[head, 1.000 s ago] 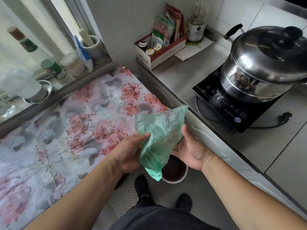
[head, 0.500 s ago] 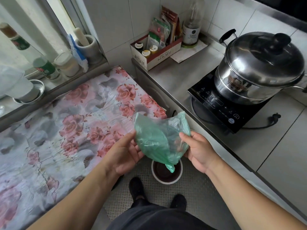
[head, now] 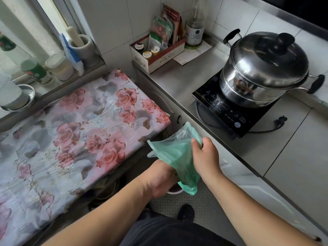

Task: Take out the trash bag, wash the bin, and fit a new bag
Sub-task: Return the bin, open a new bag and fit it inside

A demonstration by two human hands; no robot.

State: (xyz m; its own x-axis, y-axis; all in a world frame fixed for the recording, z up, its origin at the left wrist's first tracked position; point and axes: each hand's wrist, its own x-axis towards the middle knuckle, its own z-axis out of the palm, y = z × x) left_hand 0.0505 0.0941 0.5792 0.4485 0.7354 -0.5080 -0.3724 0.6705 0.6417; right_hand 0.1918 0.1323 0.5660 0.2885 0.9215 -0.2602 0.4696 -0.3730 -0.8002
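Bare forearms, no sleeves; dark grey trousers; black shoe on floor

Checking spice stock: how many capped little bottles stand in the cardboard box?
3: a dark-capped bottle at the left end, two yellow-capped ones beside it. Packets may hide others.

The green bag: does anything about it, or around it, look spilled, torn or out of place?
Nothing stands out. The green bag shows no tear or spill; the right hand pinches its upper edge and the left hand holds it lower down, above the bin, which is mostly hidden. The pot sits squarely on the cooktop.
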